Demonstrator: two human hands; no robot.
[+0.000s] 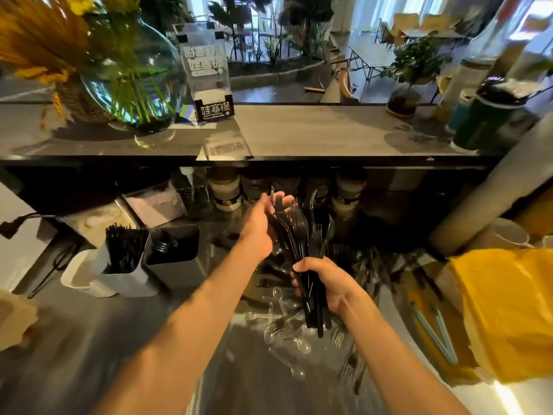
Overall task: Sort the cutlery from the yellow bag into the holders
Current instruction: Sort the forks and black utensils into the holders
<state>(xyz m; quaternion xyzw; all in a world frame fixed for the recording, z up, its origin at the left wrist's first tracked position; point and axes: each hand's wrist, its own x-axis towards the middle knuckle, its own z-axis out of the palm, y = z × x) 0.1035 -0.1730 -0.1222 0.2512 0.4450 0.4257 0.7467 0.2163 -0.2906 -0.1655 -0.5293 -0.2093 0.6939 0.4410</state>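
Bench (89, 339): grey, reflective, running left to right under a raised shelf (299, 130).
Yellow bag (508, 310): crumpled, near right of the bench.
Glass vase (131, 76): round, far left on the shelf, green stems in water.
Acrylic sign stand (206, 73): on the shelf right of the vase; white Chinese characters on its face and on a black label at its base, too blurred to read with certainty.
White holder (125, 265): left on the bench, packed with upright black cutlery.
Dark holder (176, 253): touching the white one on its right, a few black forks inside.
Bundle of black cutlery (302, 250): forks and spoons, held upright above mid-bench.
Right hand (321, 283): grip wrapped round the bundle's handles.
Left hand (263, 223): fingers extended, resting against the far, upper ends of the bundle.
Loose cutlery (287, 333): clear spoons and forks and some black pieces, scattered on the bench beneath the hands.
Jars (224, 190): row under the shelf; labels unreadable.
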